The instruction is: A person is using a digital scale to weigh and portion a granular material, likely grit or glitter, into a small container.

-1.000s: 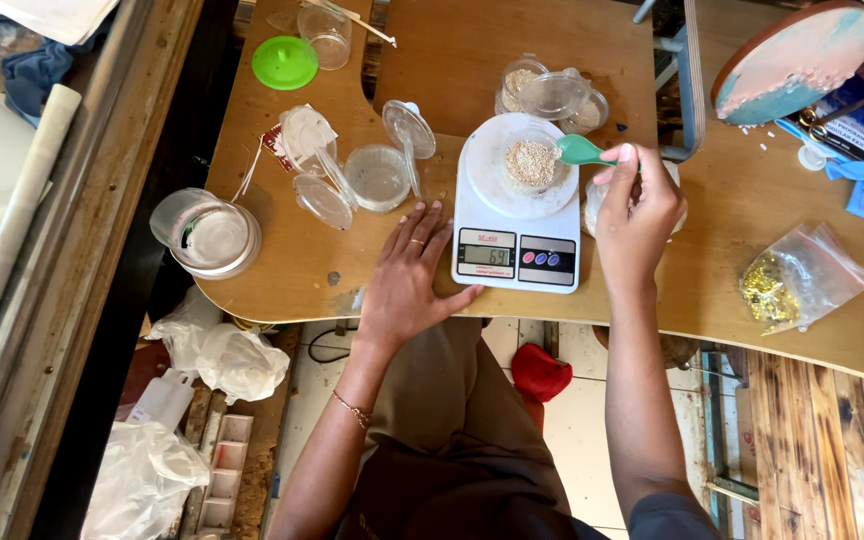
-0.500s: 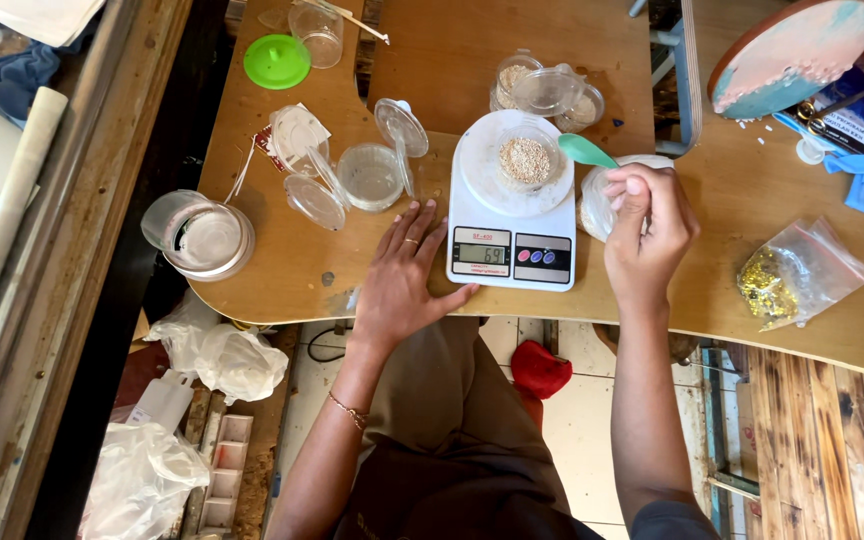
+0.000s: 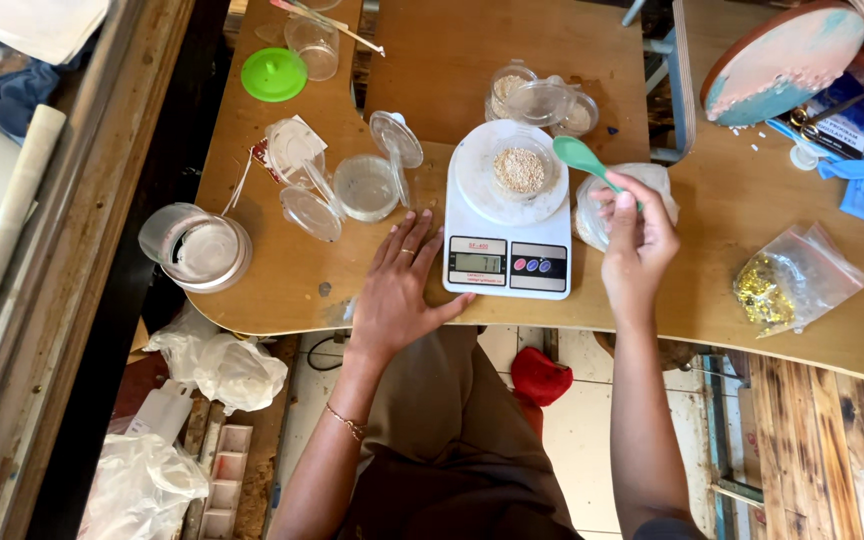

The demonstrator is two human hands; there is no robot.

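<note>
Green spoon (image 3: 584, 157) in right hand (image 3: 635, 243) grip; left hand (image 3: 399, 284) flat, fingers spread, beside scale (image 3: 508, 220).

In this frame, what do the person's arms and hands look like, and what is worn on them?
Both forearms are bare, with no sleeves in view. The left hand wears a ring on one finger, and a thin bracelet circles the left forearm. The right hand shows no jewellery.

Your wooden surface (image 3: 282, 285) has a curved near-left corner. At its near edge sits the white scale (image 3: 508, 225), your left hand (image 3: 399, 290) flat just left of it. Clear cups (image 3: 352, 185) and lids cluster further left; a lidded tub (image 3: 197, 248) sits at the left edge, a green lid (image 3: 274, 74) at the far-left corner. A bag of yellow bits (image 3: 797, 280) lies toward the right.
</note>
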